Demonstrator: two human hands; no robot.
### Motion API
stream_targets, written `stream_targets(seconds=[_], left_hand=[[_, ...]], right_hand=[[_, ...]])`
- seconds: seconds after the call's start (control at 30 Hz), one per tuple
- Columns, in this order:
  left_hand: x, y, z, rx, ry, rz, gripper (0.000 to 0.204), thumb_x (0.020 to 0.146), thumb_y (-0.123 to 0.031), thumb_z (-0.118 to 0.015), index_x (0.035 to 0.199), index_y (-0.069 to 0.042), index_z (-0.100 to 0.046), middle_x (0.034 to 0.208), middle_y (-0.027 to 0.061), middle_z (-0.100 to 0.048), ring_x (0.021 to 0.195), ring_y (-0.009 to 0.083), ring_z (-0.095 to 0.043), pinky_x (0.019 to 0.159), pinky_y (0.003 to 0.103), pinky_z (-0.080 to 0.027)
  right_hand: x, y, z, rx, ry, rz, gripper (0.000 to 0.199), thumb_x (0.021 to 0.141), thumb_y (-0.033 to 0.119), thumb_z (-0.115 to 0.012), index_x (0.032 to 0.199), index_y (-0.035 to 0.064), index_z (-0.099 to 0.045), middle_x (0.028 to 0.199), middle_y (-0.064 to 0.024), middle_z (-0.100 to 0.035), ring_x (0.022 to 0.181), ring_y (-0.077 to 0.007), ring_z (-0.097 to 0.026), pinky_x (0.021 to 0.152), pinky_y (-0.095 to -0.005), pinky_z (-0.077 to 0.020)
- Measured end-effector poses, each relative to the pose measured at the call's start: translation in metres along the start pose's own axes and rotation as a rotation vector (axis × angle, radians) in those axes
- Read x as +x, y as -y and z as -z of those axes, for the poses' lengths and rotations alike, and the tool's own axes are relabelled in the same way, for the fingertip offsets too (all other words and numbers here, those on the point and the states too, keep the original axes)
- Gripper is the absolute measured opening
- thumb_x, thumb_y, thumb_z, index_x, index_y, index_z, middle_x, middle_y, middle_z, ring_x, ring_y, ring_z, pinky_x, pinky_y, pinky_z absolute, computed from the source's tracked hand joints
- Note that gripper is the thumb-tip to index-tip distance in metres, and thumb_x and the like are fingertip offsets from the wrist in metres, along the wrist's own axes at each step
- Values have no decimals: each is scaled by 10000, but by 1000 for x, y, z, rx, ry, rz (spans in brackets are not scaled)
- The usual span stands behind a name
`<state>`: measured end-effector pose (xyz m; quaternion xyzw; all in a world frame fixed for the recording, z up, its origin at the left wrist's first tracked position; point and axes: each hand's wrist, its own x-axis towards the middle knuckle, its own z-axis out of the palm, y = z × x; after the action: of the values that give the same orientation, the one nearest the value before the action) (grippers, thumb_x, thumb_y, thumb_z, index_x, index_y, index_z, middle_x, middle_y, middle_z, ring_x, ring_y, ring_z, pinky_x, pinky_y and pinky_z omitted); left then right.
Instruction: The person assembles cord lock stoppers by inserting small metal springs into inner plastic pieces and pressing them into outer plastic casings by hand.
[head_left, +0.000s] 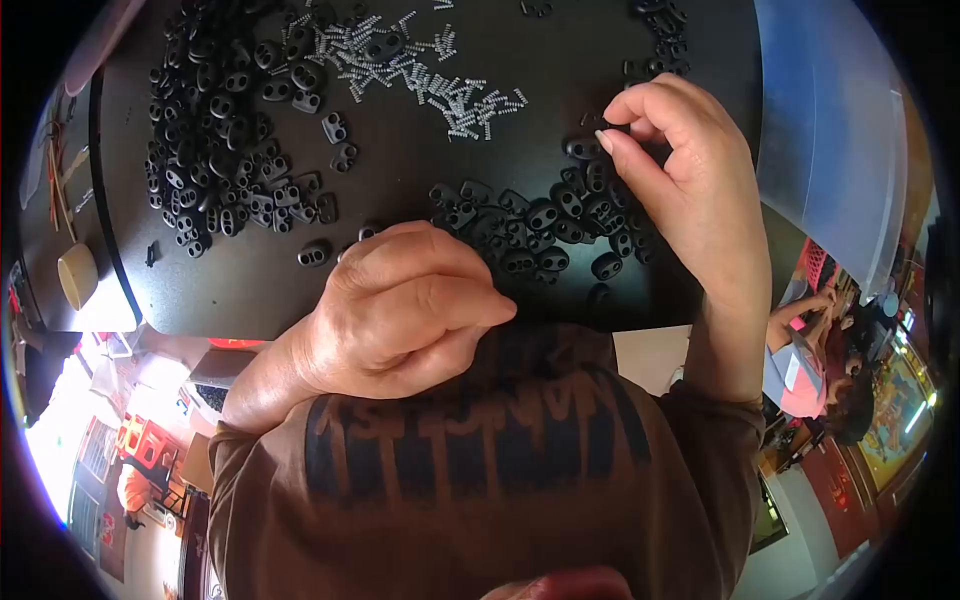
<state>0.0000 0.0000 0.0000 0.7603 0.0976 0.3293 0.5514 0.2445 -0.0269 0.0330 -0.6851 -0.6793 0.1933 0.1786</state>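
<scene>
A black table (400, 190) holds small black two-hole plastic pieces and tiny metal springs. My left hand (405, 305) is curled at the near edge, fingers closed; what is inside it is hidden. My right hand (680, 170) is raised over a middle heap of black pieces (540, 225), thumb and forefinger pinched on a small dark part (615, 122). A big pile of black pieces (215, 140) lies at the left. The scattered springs (420, 65) lie at the far middle.
A translucent plastic bin (830, 130) stands at the right of the table. A small round cream container (77, 275) sits on a grey surface at the left. Another person (815, 360) sits at the lower right. More black pieces (665, 35) lie at the far right.
</scene>
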Motion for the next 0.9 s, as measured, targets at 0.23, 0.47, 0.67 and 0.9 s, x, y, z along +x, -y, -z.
stream_targets(seconds=[0.23,0.47,0.67,0.9], left_hand=[[1,-3,2,22,-24,3,257,643,96,-583,881,1,-607,803,94,-558,607,177,-531,530,282,-426],[2,-10,2,58,-81,38,248,647,84,-636,872,-17,-611,796,91,-575,609,216,-577,518,308,-472],[7,-13,4,86,-94,21,233,712,97,-640,909,-4,-568,805,90,-572,652,160,-566,561,241,-455],[23,-33,-8,-552,-267,509,322,818,50,-610,1098,-27,-470,864,35,-597,773,51,-571,656,190,-475]], right_hand=[[5,6,1,14,6,2,141,679,29,-653,752,36,-533,704,-65,-533,692,-242,-547,609,-349,-439],[8,9,-2,-33,-53,88,128,658,-6,-626,710,39,-518,701,-62,-537,698,-263,-543,614,-358,-438],[-1,20,7,224,-205,-7,80,733,3,-633,774,39,-574,704,-40,-558,649,-168,-551,598,-273,-440],[-40,53,6,965,68,54,156,821,24,-582,959,-40,-615,897,-75,-552,758,-85,-492,655,-194,-388]])
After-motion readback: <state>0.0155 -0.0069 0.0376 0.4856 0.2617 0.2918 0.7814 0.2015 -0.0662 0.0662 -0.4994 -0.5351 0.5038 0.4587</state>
